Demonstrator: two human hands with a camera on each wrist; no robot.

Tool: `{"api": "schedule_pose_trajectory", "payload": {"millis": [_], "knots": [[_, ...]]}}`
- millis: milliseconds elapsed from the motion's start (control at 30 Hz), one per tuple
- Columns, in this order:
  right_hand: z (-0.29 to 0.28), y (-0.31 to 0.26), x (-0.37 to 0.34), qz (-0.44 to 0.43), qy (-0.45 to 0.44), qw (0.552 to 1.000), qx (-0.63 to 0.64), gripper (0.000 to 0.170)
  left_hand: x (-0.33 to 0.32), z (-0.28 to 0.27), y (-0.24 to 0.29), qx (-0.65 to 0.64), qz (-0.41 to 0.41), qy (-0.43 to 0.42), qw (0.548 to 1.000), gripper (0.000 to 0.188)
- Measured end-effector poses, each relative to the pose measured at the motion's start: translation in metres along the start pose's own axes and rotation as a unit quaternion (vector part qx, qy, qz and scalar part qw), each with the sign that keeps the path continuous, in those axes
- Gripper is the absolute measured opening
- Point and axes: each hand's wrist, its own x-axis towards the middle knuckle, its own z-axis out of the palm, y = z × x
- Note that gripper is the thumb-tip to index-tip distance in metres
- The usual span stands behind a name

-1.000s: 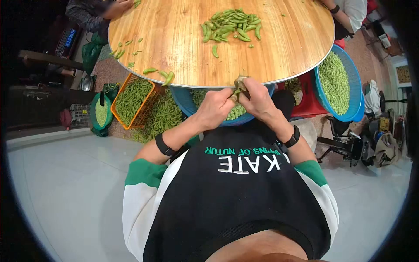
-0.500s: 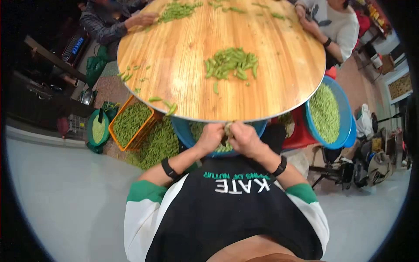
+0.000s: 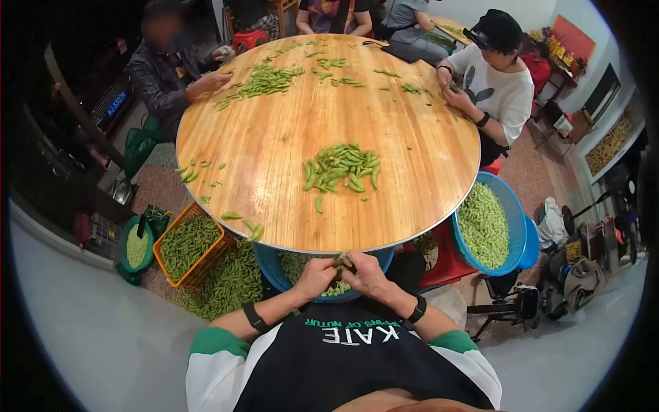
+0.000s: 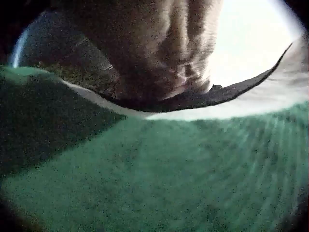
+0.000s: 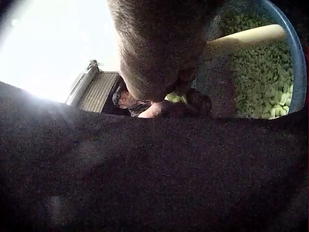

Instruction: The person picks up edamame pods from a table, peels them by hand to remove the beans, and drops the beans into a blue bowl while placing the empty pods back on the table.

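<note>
Wearer's two hands [image 3: 316,277] [image 3: 367,275], one orange crate [image 3: 171,274], two wooden tables [image 3: 257,147] [image 3: 453,29]

In front of you stands the table [image 3: 257,158], with a pile of bean pods [image 3: 341,165] on its near half. A tub [image 3: 263,269] holding shelled beans [image 3: 336,288] sits below its near edge. Left lie a floor heap of pods [image 3: 223,285], a pod-filled crate [image 3: 207,258], then a basin [image 3: 149,253]; right, another tub [image 3: 516,223].
</note>
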Motion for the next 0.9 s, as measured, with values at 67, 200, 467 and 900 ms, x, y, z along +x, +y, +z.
{"api": "schedule_pose_trajectory", "payload": {"millis": [67, 200, 467, 900], "knots": [[0.001, -0.003, -0.001, 0.017, 0.003, 1.0, -0.006, 0.018, -0.003, -0.003, 0.007, -0.017, -0.049, -0.026, 0.998, 0.018], [0.003, -0.005, -0.001, 0.014, 0.001, 1.0, 0.014, 0.019, -0.003, -0.005, 0.004, 0.062, 0.007, 0.002, 0.998, 0.02], [-0.003, 0.001, -0.001, 0.019, -0.007, 1.0, -0.013, 0.019, -0.002, -0.004, 0.004, 0.131, 0.047, 0.003, 0.99, 0.021], [-0.006, -0.014, 0.001, -0.004, 0.043, 0.999, -0.021, 0.017, -0.035, -0.011, 0.031, -0.005, 0.121, 0.008, 0.993, 0.028]]}}
